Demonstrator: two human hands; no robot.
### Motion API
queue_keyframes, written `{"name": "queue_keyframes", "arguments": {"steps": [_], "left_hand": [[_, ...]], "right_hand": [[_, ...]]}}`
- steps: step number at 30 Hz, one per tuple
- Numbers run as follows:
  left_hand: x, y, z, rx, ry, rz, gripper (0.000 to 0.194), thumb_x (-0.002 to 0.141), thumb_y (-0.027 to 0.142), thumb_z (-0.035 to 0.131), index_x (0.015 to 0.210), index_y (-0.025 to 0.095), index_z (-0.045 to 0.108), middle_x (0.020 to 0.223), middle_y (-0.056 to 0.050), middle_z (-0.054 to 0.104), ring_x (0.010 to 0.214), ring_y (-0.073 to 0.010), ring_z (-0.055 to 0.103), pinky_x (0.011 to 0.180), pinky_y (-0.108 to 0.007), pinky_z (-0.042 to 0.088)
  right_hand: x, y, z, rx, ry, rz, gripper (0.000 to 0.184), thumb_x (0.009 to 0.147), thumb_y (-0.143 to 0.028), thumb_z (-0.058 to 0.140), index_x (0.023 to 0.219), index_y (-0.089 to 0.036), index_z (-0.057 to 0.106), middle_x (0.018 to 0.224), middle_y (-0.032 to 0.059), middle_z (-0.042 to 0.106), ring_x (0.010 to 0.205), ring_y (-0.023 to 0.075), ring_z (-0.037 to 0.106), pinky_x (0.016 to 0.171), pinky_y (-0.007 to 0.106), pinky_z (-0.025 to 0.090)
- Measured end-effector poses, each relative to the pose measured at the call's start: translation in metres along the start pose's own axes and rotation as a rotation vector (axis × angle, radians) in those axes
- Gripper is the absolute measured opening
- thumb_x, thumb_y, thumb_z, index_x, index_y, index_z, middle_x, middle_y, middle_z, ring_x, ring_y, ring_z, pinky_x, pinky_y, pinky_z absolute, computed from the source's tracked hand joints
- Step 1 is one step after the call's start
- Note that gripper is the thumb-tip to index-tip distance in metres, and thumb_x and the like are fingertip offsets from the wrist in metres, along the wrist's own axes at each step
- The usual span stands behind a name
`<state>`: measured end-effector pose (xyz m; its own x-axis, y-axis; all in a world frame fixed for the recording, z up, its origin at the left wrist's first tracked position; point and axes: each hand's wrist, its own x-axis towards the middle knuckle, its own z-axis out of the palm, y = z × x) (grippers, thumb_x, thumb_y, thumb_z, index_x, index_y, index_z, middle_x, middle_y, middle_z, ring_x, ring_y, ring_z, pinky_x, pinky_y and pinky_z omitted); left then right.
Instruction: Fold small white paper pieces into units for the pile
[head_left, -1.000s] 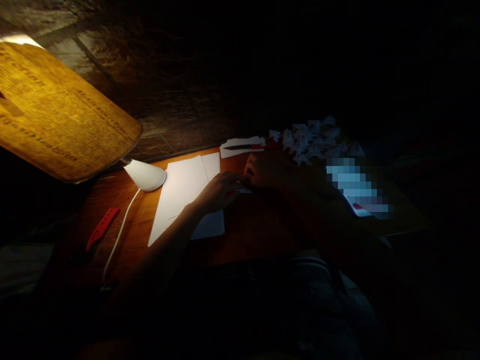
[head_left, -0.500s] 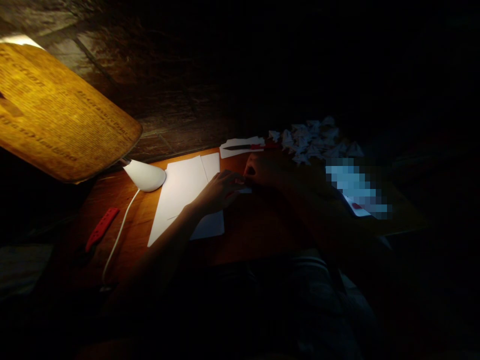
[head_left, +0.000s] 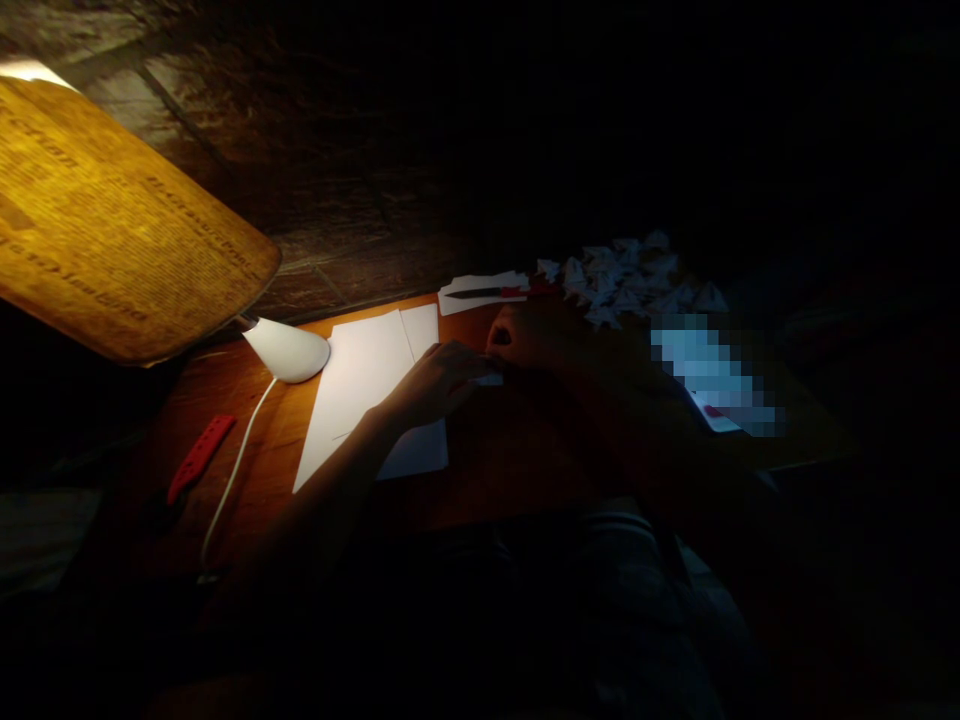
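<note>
A small piece of white paper (head_left: pixel 491 379) lies between my hands, low over the wooden table, mostly covered by fingers. My left hand (head_left: pixel 444 378) reaches in over the large sheets of paper (head_left: pixel 367 370), its fingertips closed on the small piece. My right hand (head_left: pixel 517 338) is curled, with thumb and index finger pinched at the upper edge of that same piece. Shadow hides most of the right hand's other fingers. Just beyond it lies a knife (head_left: pixel 480 294) with a red handle on some cut white paper (head_left: pixel 454 306).
A heap of folded paper pieces (head_left: pixel 622 280) sits at the back right. Nearer on the right, a lit phone (head_left: pixel 716 380) lies blurred. At left stand a lamp with a printed shade (head_left: pixel 135 220) and white base (head_left: pixel 289 350), its cord (head_left: pixel 238 470), and a red strip-shaped object (head_left: pixel 201 455).
My left fingers have drawn in a little and lie closer to the small paper. My right hand has hardly moved. The view has shifted very slightly.
</note>
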<state>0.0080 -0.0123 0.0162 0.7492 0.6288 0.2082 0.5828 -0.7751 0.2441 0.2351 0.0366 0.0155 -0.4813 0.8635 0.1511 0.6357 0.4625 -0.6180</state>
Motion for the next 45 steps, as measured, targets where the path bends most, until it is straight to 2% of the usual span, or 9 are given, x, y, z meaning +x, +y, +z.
{"name": "queue_keyframes", "arguments": {"steps": [6, 12, 17, 26, 34, 40, 45], "left_hand": [[0.002, 0.004, -0.001, -0.011, -0.011, -0.014, 0.038, 0.100, 0.024, 0.057, 0.133, 0.030, 0.074, 0.127, -0.007, 0.074, 0.119, -0.0293, 0.063, 0.104, -0.051, 0.051], [0.002, 0.004, -0.002, -0.026, -0.012, -0.016, 0.037, 0.100, 0.025, 0.056, 0.132, 0.028, 0.075, 0.123, -0.009, 0.076, 0.116, -0.0304, 0.064, 0.102, -0.052, 0.051], [0.001, 0.004, -0.002, -0.028, -0.005, -0.016, 0.037, 0.099, 0.023, 0.057, 0.131, 0.029, 0.075, 0.124, -0.008, 0.076, 0.118, -0.0299, 0.064, 0.101, -0.050, 0.052], [0.001, 0.004, -0.002, -0.027, -0.004, -0.017, 0.036, 0.097, 0.023, 0.058, 0.127, 0.027, 0.076, 0.124, -0.008, 0.076, 0.117, -0.0298, 0.064, 0.102, -0.050, 0.051], [0.002, 0.004, 0.000, -0.029, -0.029, -0.040, 0.036, 0.099, 0.024, 0.054, 0.127, 0.026, 0.077, 0.124, -0.010, 0.074, 0.118, -0.0300, 0.062, 0.103, -0.051, 0.050], [0.002, 0.005, -0.002, -0.026, -0.035, -0.041, 0.036, 0.099, 0.025, 0.054, 0.126, 0.025, 0.077, 0.123, -0.010, 0.073, 0.117, -0.0300, 0.061, 0.104, -0.051, 0.050], [0.002, 0.006, -0.003, -0.028, -0.029, -0.037, 0.036, 0.100, 0.025, 0.054, 0.129, 0.026, 0.076, 0.126, -0.009, 0.073, 0.119, -0.0299, 0.061, 0.106, -0.052, 0.050]], "right_hand": [[0.005, 0.009, 0.007, 0.023, 0.037, 0.031, 0.010, 0.078, -0.011, 0.080, 0.088, -0.014, 0.079, 0.100, 0.0095, 0.077, 0.082, 0.0165, 0.065, 0.069, 0.026, 0.046], [0.007, 0.010, 0.006, 0.008, 0.051, -0.003, 0.010, 0.084, -0.011, 0.071, 0.084, -0.016, 0.080, 0.096, 0.0079, 0.078, 0.084, 0.0168, 0.066, 0.072, 0.026, 0.046], [0.006, 0.011, 0.007, 0.032, 0.055, 0.008, 0.004, 0.081, -0.016, 0.078, 0.084, -0.015, 0.080, 0.099, 0.0091, 0.077, 0.083, 0.0162, 0.065, 0.070, 0.026, 0.046], [0.010, 0.004, 0.009, 0.112, 0.043, 0.122, 0.015, 0.076, -0.011, 0.081, 0.090, -0.014, 0.077, 0.095, 0.0079, 0.078, 0.078, 0.0154, 0.065, 0.066, 0.025, 0.045], [0.011, 0.008, 0.016, 0.085, 0.110, 0.075, 0.008, 0.078, -0.011, 0.078, 0.084, -0.016, 0.075, 0.096, 0.0075, 0.077, 0.082, 0.0164, 0.066, 0.072, 0.027, 0.046], [0.010, 0.005, 0.017, 0.095, 0.100, 0.110, 0.009, 0.078, -0.011, 0.079, 0.085, -0.015, 0.075, 0.097, 0.0086, 0.076, 0.082, 0.0170, 0.066, 0.071, 0.028, 0.046], [0.011, 0.009, 0.016, 0.091, 0.113, 0.058, 0.007, 0.082, -0.010, 0.075, 0.087, -0.014, 0.076, 0.098, 0.0090, 0.076, 0.084, 0.0171, 0.066, 0.074, 0.028, 0.047]]}}
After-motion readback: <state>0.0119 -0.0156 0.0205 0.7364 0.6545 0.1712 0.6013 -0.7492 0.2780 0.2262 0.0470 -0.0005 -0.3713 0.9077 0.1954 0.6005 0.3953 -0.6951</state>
